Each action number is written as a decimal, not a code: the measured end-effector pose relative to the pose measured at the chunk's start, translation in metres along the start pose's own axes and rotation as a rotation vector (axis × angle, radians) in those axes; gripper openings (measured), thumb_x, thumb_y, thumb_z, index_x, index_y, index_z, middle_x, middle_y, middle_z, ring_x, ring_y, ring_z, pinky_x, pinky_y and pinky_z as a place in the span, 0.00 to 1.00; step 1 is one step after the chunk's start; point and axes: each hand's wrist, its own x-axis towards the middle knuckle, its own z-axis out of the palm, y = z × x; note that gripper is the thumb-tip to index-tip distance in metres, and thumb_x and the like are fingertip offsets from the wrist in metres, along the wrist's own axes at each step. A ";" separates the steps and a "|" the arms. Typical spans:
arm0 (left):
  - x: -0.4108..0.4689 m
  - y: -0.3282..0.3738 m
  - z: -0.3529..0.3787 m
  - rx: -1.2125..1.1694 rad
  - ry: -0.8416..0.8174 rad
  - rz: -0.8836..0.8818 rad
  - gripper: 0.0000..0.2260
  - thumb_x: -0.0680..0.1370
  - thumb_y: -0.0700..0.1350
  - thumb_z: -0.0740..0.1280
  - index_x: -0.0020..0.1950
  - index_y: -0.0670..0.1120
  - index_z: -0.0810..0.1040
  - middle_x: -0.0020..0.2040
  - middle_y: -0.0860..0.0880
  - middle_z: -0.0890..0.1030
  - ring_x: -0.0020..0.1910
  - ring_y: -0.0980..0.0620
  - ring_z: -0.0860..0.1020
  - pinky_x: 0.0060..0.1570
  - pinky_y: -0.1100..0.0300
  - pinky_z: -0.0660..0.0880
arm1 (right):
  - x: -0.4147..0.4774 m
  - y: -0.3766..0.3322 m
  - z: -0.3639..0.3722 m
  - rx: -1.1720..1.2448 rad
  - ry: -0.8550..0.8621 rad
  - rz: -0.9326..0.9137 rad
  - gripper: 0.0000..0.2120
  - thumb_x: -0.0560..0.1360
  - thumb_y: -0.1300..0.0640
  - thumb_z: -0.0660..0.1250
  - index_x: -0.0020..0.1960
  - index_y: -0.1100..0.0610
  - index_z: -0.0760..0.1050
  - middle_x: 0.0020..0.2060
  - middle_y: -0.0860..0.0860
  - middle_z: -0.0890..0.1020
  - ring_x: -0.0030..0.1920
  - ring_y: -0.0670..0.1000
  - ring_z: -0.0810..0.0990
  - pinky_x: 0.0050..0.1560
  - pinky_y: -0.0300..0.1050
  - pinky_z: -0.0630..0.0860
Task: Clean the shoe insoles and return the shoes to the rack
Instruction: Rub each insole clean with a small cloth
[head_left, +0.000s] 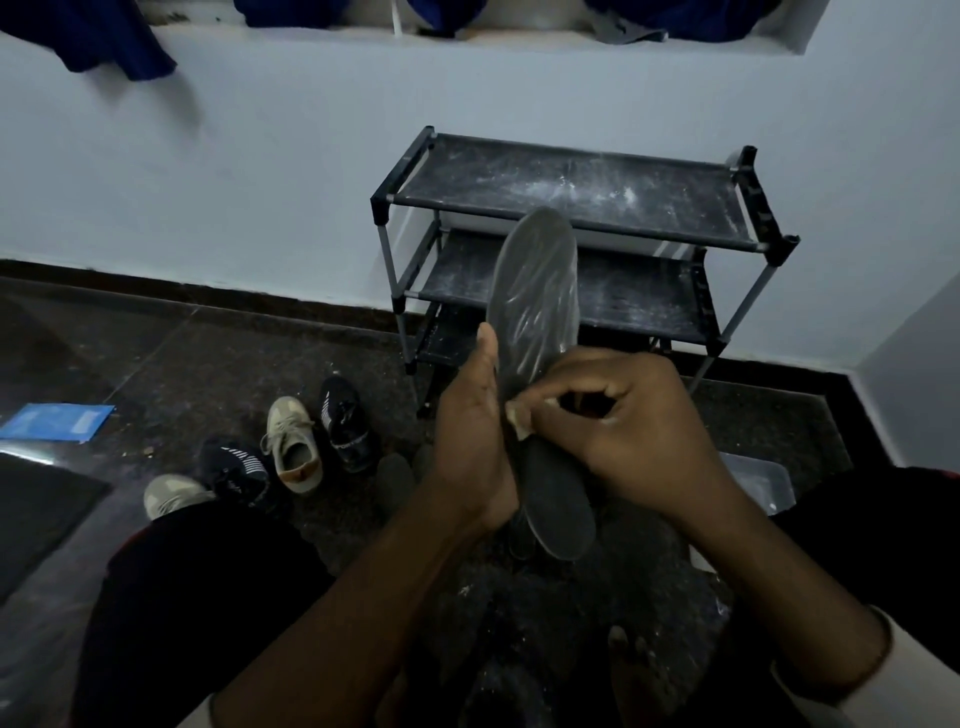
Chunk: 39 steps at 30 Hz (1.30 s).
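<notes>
Left hand (470, 447) grips a grey insole (535, 280) by its left edge, thumb lying up along it, toe end pointing upward. Right hand (623, 421), fingers curled, pinches a small pale scrap (517, 415) against the insole's middle, just beside the left palm. Behind stands a dusty black shoe rack (571, 182). Four shoes (291, 441) sit on the floor, lower left.

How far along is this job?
Done: a grey insole is out of its shoe. In hand: the left hand holds it while the right hand pinches a small pale cloth against it. Left: black sneakers and beige sneakers on the floor; none on the shoe rack.
</notes>
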 end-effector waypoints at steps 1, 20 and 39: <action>-0.001 -0.002 0.001 -0.001 -0.014 0.000 0.27 0.85 0.59 0.52 0.72 0.41 0.74 0.67 0.38 0.78 0.66 0.42 0.78 0.61 0.50 0.78 | 0.003 0.001 -0.002 -0.002 0.056 0.007 0.03 0.74 0.61 0.77 0.46 0.54 0.87 0.40 0.44 0.86 0.43 0.46 0.85 0.46 0.50 0.82; 0.000 -0.002 0.000 -0.029 -0.023 -0.009 0.27 0.85 0.59 0.52 0.70 0.41 0.76 0.67 0.38 0.78 0.67 0.42 0.77 0.64 0.50 0.76 | 0.002 -0.001 -0.006 -0.025 0.031 0.030 0.05 0.73 0.63 0.76 0.44 0.54 0.88 0.38 0.45 0.85 0.41 0.46 0.84 0.44 0.50 0.81; -0.002 0.000 0.000 0.012 0.017 0.011 0.27 0.85 0.58 0.53 0.70 0.40 0.75 0.66 0.39 0.79 0.65 0.43 0.79 0.65 0.50 0.76 | 0.001 -0.001 -0.008 -0.041 0.011 0.009 0.05 0.73 0.63 0.76 0.45 0.54 0.88 0.39 0.45 0.85 0.41 0.46 0.85 0.44 0.49 0.81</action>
